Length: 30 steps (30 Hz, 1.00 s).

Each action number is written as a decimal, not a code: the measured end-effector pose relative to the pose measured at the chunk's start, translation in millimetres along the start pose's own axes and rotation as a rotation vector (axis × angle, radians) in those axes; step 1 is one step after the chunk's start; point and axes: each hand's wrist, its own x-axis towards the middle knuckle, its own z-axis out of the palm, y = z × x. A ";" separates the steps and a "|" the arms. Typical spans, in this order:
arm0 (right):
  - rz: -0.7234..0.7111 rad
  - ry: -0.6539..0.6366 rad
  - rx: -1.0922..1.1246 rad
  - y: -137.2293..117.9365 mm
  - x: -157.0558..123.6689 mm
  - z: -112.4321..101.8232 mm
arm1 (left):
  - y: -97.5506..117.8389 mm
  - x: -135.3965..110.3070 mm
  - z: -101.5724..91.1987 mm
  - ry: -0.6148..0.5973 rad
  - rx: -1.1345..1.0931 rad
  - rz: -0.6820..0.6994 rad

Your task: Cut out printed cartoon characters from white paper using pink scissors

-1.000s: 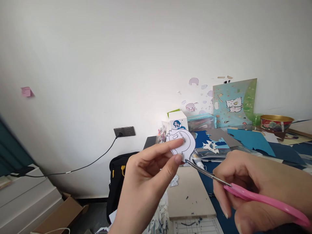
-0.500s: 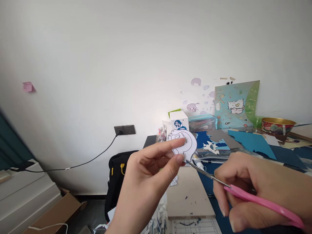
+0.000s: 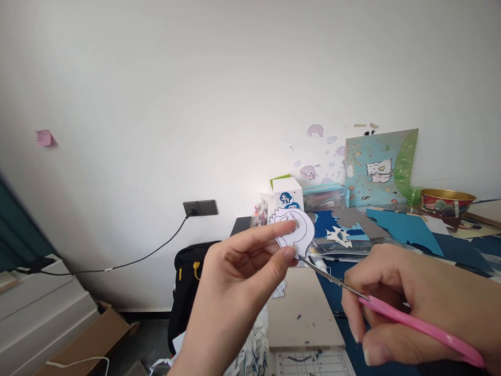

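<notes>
Between thumb and fingers, my left hand (image 3: 238, 277) pinches a white paper cutout (image 3: 303, 232) with a line drawing on it, held up over the desk. Pink-handled scissors (image 3: 410, 318) are in my right hand (image 3: 407, 303), its fingers closed round the handle. The blade tips meet the lower edge of the cutout, close to my left thumb. Whether the blades are fully closed is hard to make out. Below the hands lies a beige board (image 3: 303, 313) with a small drawn paper piece (image 3: 279, 290) on it.
Blue paper sheets (image 3: 407, 227) and a white jagged scrap (image 3: 340, 237) lie on the right. A red and gold bowl (image 3: 446, 201) stands by the wall near a picture board (image 3: 381, 167). Paper scraps (image 3: 250, 350) pile beside the beige board. A black backpack (image 3: 188, 292) stands left.
The cutout has turned slightly in my left fingers and shifted a little left. My right thumb and the scissor handle have moved slightly, with the tips still at the paper's lower edge.
</notes>
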 end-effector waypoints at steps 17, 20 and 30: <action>-0.041 0.246 -0.050 14.1 10.2 -3.5 | -9.8 8.7 3.1 0.152 0.193 0.177; -0.140 0.471 0.151 9.6 23.0 5.6 | -11.9 6.0 6.5 0.164 0.251 0.267; -0.338 0.283 0.625 7.8 46.7 22.5 | -17.9 4.2 16.9 0.085 0.307 0.377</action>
